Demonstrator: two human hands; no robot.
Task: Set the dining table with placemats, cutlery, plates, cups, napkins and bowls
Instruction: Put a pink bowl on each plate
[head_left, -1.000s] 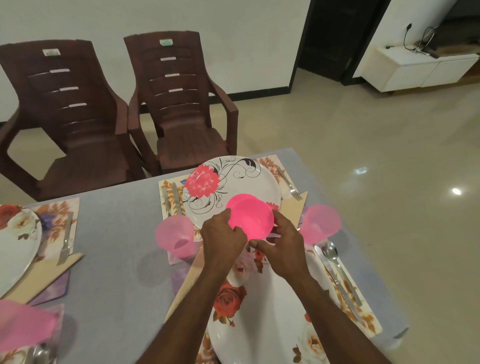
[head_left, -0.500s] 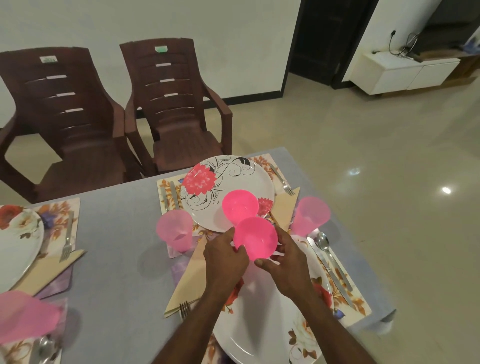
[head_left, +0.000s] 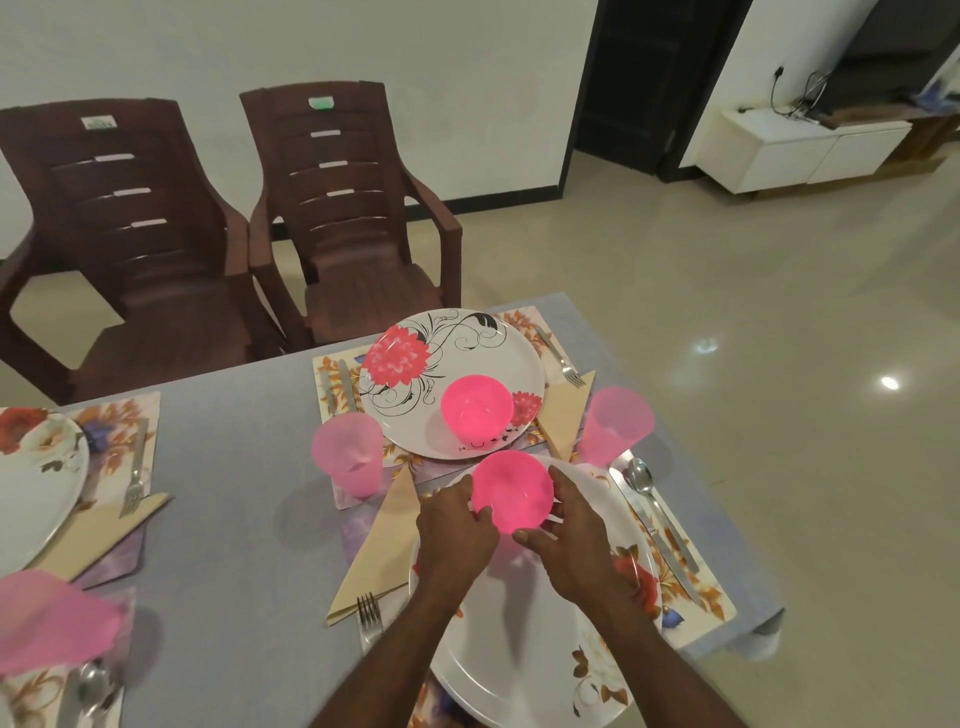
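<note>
there, both hands (head_left: 511, 530) curled around a pink bowl (head_left: 511, 491) above the near plate (head_left: 524, 654)

Single head-worn wide-angle view, looking forward and steeply down across grey rectangular worktop (head_left: 234, 467); both forearms close in lower frame; two brown plastic chairs (head_left: 332, 208) and cream tiled floor (head_left: 727, 364) beyond.

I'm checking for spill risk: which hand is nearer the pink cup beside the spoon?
Right. The right hand holds the bowl just below-left of that cup; the left hand is across the bowl, farther away.
</note>
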